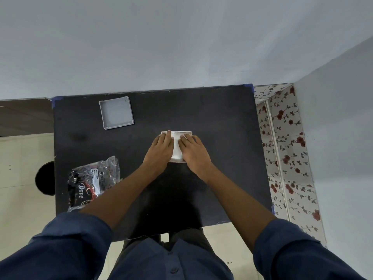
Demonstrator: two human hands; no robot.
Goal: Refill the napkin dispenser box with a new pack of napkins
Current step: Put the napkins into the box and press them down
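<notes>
A crumpled clear plastic wrapper (93, 181) with dark print and the word "Dove" lies at the near left of the black surface (222, 122). Farther back, a shallow grey square lid (116, 112) sits hollow side up, well apart from the hands. At the middle, the white napkin dispenser box (177, 145) rests on the surface. The left hand (160, 150) lies flat on its left part, grip spread, fingers straight, pinching nothing. The right hand (193, 151) lies flat on the right part, grip likewise spread. Blue sleeves (66, 243) are pushed up the forearms.
</notes>
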